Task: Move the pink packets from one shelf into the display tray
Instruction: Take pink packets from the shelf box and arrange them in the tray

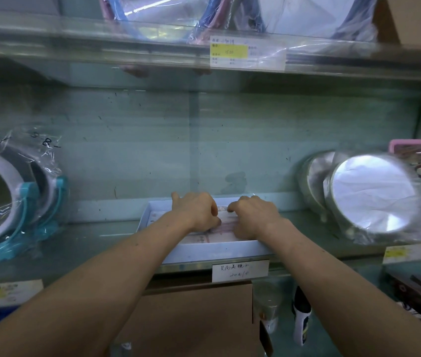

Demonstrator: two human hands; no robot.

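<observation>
A glass shop shelf against a pale green wall is carrying the white display tray between wrapped round mirrors. The pink packets are lying inside the tray. The left grip and right grip are both curling narrowly onto them there.

A price tag on the front edge of the upper shelf has a yellow field with "15.00" handwritten on it; its small print is too blurred to read. A white label on the front edge of the middle shelf, just below the tray, carries handwritten Chinese characters above a line starting "20". Black marker on the plastic bags at the left reads roughly "8-". The yellow tags at the lower left and right are illegible, as is the print on the packets.
</observation>
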